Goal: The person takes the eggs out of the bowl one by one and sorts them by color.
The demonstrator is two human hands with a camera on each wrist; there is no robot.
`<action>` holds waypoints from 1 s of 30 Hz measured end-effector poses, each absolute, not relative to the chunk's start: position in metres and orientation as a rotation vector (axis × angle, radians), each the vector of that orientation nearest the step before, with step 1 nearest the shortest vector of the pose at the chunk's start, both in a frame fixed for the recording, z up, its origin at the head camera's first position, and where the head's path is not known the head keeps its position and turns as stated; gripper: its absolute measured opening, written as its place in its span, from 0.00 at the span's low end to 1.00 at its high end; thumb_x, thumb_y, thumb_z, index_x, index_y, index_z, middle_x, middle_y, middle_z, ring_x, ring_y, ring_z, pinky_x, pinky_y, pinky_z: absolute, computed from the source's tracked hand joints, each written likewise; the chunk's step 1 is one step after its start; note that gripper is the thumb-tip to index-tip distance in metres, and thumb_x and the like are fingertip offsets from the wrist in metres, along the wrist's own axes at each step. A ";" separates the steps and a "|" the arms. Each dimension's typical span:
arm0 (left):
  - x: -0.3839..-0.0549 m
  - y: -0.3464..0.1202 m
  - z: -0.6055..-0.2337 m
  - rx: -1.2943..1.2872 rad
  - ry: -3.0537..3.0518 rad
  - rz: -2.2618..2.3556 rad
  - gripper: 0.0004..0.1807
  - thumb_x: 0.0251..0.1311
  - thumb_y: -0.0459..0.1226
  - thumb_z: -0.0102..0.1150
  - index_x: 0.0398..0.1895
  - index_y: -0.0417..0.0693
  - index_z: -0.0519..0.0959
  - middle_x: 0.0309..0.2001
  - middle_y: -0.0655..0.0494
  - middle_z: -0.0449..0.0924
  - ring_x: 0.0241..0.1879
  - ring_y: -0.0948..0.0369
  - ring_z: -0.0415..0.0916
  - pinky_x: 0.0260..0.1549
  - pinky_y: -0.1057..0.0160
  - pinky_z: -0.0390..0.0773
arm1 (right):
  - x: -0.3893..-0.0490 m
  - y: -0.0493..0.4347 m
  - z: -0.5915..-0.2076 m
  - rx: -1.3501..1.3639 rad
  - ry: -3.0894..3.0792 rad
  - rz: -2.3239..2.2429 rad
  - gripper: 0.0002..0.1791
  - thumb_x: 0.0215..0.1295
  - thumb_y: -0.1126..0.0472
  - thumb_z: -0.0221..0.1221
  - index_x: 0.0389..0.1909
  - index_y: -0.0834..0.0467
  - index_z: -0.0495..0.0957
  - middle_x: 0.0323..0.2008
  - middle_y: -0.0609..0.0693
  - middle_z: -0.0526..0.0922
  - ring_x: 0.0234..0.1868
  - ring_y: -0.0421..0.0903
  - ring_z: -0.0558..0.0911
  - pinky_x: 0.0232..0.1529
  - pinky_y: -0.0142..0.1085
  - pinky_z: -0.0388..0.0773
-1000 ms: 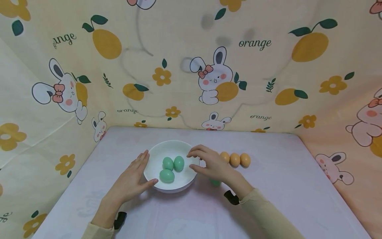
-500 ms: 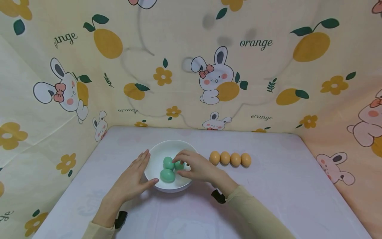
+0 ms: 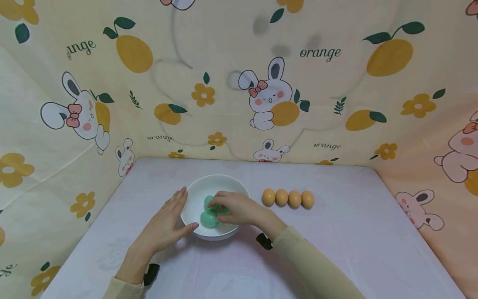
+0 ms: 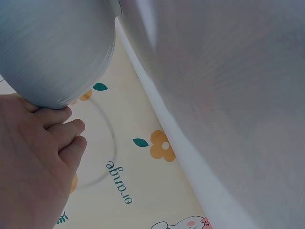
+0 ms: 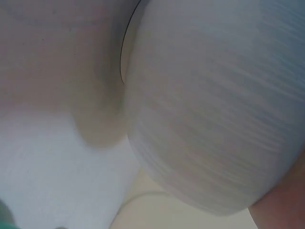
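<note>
A white bowl [image 3: 192, 214] stands on the table, holding several green eggs. My left hand [image 3: 164, 226] has its fingers spread against the bowl's left side, thumb along the near rim. In the left wrist view its fingers [image 4: 66, 131] touch the bowl's outer wall [image 4: 57, 52]. My right hand [image 3: 239, 207] reaches over the right rim, fingers and thumb curled about a green egg [image 3: 215, 208] that they partly hide. Another green egg [image 3: 209, 219] lies in front of the thumb. The bowl's wall [image 5: 209, 105] fills much of the right wrist view, hiding the right fingertips.
Several orange eggs [image 3: 288, 198] stand in a row right of the bowl. A green edge [image 5: 7, 225] shows at the lower left corner of the right wrist view. Patterned cloth [image 3: 317, 91] hangs behind and beside the pale table [image 3: 336, 249].
My right hand has moved left from the bowl's right rim to the green eggs inside, and its fingers have closed in. My left hand stays in place against the bowl.
</note>
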State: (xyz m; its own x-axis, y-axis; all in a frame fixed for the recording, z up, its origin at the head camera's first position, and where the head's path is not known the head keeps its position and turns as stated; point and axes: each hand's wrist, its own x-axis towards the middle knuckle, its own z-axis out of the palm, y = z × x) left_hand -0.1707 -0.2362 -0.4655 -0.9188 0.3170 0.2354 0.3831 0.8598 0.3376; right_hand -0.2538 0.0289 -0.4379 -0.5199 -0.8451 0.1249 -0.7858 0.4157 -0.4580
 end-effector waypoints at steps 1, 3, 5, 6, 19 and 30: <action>-0.171 -0.236 -0.466 -0.542 -2.864 -0.571 0.56 0.67 0.64 0.59 0.82 0.34 0.52 0.83 0.42 0.49 0.81 0.43 0.50 0.76 0.39 0.58 | -0.255 0.028 -0.439 -1.468 2.536 -0.702 0.21 0.65 0.61 0.72 0.58 0.55 0.83 0.55 0.49 0.84 0.49 0.46 0.84 0.52 0.30 0.81; -0.171 -0.237 -0.466 -0.539 -2.869 -0.567 0.56 0.67 0.64 0.59 0.82 0.34 0.52 0.83 0.42 0.49 0.81 0.43 0.49 0.76 0.39 0.57 | -0.256 0.025 -0.438 -1.460 2.536 -0.674 0.21 0.65 0.60 0.72 0.58 0.54 0.83 0.55 0.48 0.84 0.49 0.45 0.84 0.53 0.30 0.80; -0.171 -0.237 -0.467 -0.536 -2.874 -0.561 0.56 0.67 0.65 0.58 0.82 0.34 0.52 0.83 0.43 0.48 0.81 0.43 0.49 0.77 0.40 0.57 | -0.258 0.023 -0.438 -1.460 2.532 -0.649 0.22 0.64 0.61 0.73 0.58 0.53 0.83 0.55 0.47 0.84 0.49 0.44 0.83 0.53 0.29 0.80; -0.171 -0.237 -0.467 -0.534 -2.877 -0.559 0.56 0.67 0.65 0.58 0.82 0.34 0.52 0.83 0.43 0.48 0.81 0.43 0.49 0.77 0.40 0.57 | -0.259 0.022 -0.439 -1.459 2.529 -0.639 0.22 0.64 0.61 0.73 0.58 0.53 0.83 0.55 0.47 0.84 0.49 0.43 0.83 0.53 0.29 0.79; -0.171 -0.237 -0.466 -0.522 -2.887 -0.583 0.57 0.65 0.62 0.63 0.82 0.35 0.51 0.84 0.45 0.47 0.81 0.44 0.48 0.77 0.41 0.56 | -0.257 0.011 -0.441 -1.381 2.532 -0.505 0.23 0.65 0.59 0.73 0.60 0.49 0.83 0.57 0.42 0.83 0.56 0.37 0.80 0.66 0.33 0.75; -0.170 -0.238 -0.465 -0.512 -2.907 -0.588 0.58 0.65 0.66 0.60 0.83 0.37 0.50 0.84 0.47 0.45 0.82 0.45 0.47 0.78 0.42 0.55 | -0.256 0.013 -0.445 -1.389 2.508 -0.519 0.24 0.62 0.61 0.74 0.60 0.43 0.85 0.53 0.42 0.80 0.44 0.37 0.77 0.52 0.27 0.76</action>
State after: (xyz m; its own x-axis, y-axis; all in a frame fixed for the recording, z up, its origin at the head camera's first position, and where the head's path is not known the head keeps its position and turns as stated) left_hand -0.1705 -0.2376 -0.4651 -0.9336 0.3013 0.1937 0.3529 0.8664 0.3532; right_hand -0.2564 0.0125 -0.4453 -0.5251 -0.8506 -0.0272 -0.7699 0.4885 -0.4105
